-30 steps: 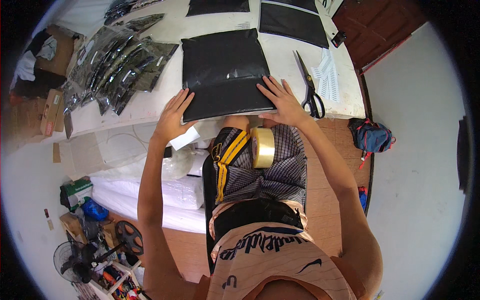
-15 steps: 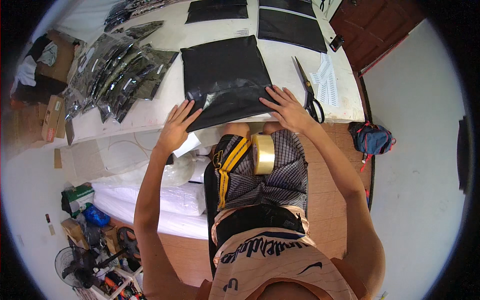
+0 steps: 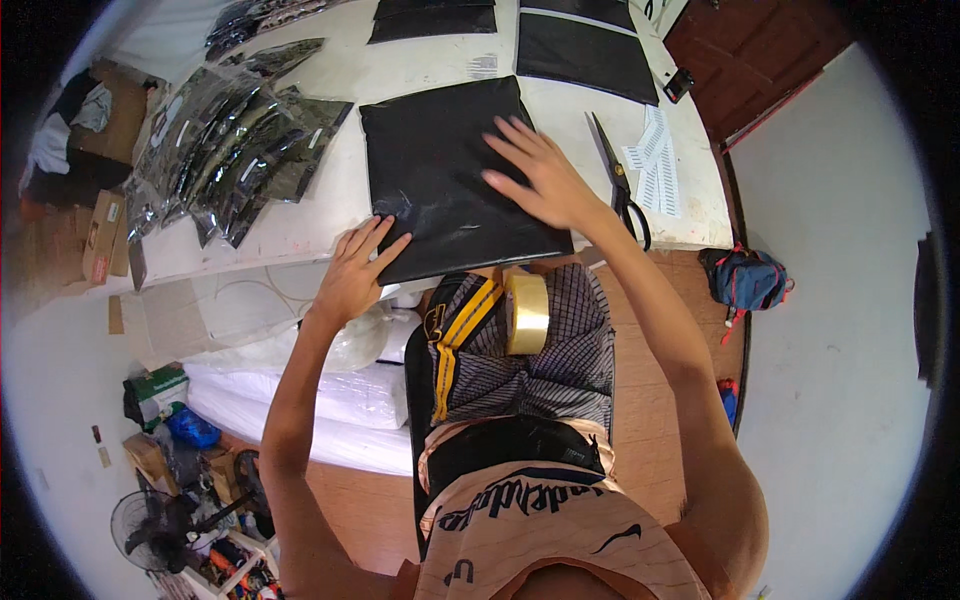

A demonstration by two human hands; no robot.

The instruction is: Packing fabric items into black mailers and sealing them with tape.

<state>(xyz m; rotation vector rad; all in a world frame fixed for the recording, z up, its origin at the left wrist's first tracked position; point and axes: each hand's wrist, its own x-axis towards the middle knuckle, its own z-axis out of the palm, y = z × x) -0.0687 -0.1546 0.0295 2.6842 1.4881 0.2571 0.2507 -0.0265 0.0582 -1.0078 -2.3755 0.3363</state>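
A black plastic mailing bag [image 3: 440,150] lies flat at the front of the white table, its near edge hanging slightly over the table's edge. My left hand [image 3: 355,265] rests on its near left corner, fingers stretched out. Above the right part of the bag is my right hand [image 3: 540,175], fingers spread and a little blurred; I cannot tell whether the palm touches it. Black-handled scissors [image 3: 618,175] lie to the right, beside white label strips [image 3: 655,165]. A roll of yellowish tape [image 3: 526,315] sits on my lap.
Clear-wrapped dark packets [image 3: 235,150] are piled at the left of the white table [image 3: 690,205]. More black bags [image 3: 585,55] lie along the back. A backpack [image 3: 745,278] is on the floor at right; a fan [image 3: 150,525] stands at lower left.
My right hand has moved from the bag's near right corner up and left over its middle. The bag's near edge has shifted slightly toward me and now looks flatter.
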